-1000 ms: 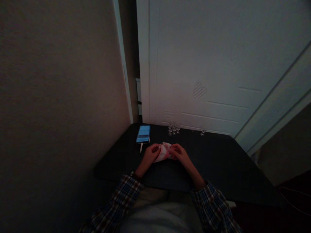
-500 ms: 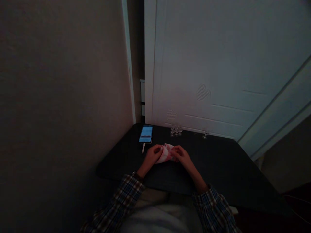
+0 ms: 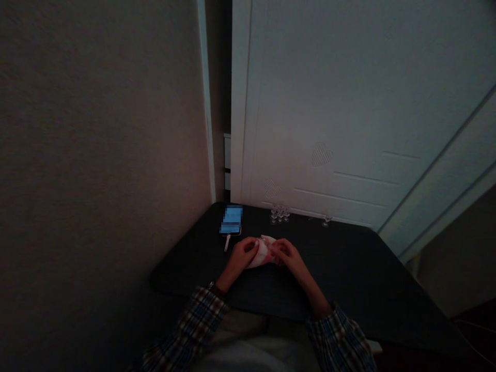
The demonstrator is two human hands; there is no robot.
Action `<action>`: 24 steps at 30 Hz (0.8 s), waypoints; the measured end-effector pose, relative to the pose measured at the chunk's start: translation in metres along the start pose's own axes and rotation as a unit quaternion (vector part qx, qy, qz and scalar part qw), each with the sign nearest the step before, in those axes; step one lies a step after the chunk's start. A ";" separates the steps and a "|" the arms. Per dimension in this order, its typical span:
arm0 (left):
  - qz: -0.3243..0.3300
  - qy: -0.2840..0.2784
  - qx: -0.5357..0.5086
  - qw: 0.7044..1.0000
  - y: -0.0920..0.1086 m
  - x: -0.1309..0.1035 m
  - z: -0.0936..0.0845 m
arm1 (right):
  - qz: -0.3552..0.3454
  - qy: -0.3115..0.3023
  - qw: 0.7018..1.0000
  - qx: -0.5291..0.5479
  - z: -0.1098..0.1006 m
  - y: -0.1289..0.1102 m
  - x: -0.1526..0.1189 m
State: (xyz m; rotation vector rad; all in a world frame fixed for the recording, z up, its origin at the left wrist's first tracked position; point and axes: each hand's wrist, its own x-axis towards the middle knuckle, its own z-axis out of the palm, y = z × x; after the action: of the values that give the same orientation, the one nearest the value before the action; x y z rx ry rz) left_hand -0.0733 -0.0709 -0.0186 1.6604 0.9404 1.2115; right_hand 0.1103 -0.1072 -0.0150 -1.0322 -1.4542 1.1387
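Observation:
A crumpled pink-and-white piece [image 3: 262, 254], thin and soft, lies between my hands just above the dark table; in the dim light I cannot tell whether it is cloth or a plastic packet. My left hand [image 3: 243, 251] has its left end pinched between thumb and fingers. On the other end are the closed fingers of my right hand [image 3: 285, 251], thumb and forefinger together. Whether a smaller thing is in the right fingertips is too dark to make out. Beyond the hands stands a cluster of several small clear pieces [image 3: 279, 214], and a single similar clear piece [image 3: 326, 221] is farther right.
A lit phone [image 3: 231, 219] with a white cable plug [image 3: 227, 242] rests at the table's back left. The dark table [image 3: 356, 274] meets a white panel [image 3: 329, 93] at the back, and a wall [image 3: 116, 129] rises at left.
The view has tilted up a little, so everything sits slightly lower. Both hands keep their grip on the pink-and-white piece, with only slight finger movement.

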 end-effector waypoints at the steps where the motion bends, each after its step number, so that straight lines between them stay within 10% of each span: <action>1: 0.001 0.001 0.000 1.000 0.000 0.000 0.000 | 0.000 0.000 1.000 0.000 0.000 0.000 0.000; 24: -0.009 -0.006 -0.006 1.000 0.000 -0.001 -0.002 | 0.005 0.003 1.000 0.005 0.000 0.007 0.003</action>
State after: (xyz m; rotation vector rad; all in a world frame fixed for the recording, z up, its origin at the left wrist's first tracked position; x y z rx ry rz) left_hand -0.0752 -0.0711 -0.0183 1.6446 0.9363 1.1931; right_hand 0.1104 -0.1024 -0.0211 -1.0364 -1.4384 1.1482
